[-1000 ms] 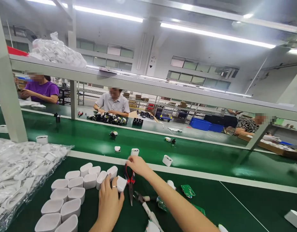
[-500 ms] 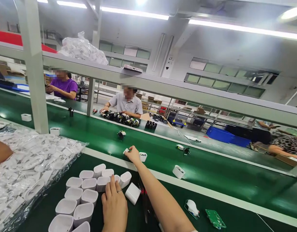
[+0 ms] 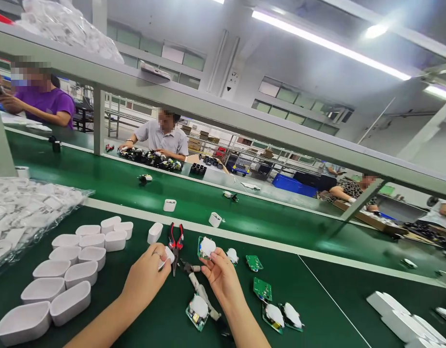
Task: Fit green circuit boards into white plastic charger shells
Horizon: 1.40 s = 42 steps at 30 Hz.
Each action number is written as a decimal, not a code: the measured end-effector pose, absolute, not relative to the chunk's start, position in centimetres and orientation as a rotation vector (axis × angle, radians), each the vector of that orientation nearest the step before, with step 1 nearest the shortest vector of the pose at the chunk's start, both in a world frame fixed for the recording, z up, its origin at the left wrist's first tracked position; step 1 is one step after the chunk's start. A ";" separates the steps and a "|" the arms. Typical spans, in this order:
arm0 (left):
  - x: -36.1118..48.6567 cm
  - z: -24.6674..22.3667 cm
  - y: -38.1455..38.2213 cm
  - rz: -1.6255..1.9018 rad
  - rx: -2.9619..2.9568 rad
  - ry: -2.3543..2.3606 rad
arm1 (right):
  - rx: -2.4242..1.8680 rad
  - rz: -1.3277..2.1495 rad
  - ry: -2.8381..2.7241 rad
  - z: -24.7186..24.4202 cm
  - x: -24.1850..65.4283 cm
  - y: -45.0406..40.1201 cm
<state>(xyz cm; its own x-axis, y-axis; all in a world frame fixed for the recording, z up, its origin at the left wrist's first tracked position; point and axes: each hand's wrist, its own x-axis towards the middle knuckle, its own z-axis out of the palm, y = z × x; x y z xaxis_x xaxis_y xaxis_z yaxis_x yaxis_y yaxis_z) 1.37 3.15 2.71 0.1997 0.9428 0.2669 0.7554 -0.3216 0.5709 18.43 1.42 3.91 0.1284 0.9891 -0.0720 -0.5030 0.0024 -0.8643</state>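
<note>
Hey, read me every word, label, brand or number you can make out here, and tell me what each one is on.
No word, brand or number can be read clearly.
Green circuit boards: printed markings, too small to read.
White panel on the far pillar: a dark down-pointing triangle with small marks, no readable text.
Red-and-black pliers: no readable marking.

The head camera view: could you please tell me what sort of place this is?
It looks like an electronics assembly workshop: a long green conveyor belt with workers along it, green circuit boards, and rows of white plastic casings.
</note>
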 end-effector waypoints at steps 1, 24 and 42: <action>1.5 2.7 2.9 0.847 2.135 1.567 | -0.889 1.343 -0.677 3.7 18.6 1.0; 2.8 1.5 2.0 0.985 1.279 0.701 | -0.835 1.470 -0.772 5.0 19.7 -0.7; 1.7 2.2 2.8 1.195 1.984 1.197 | -0.956 1.262 -0.887 4.6 16.5 -1.9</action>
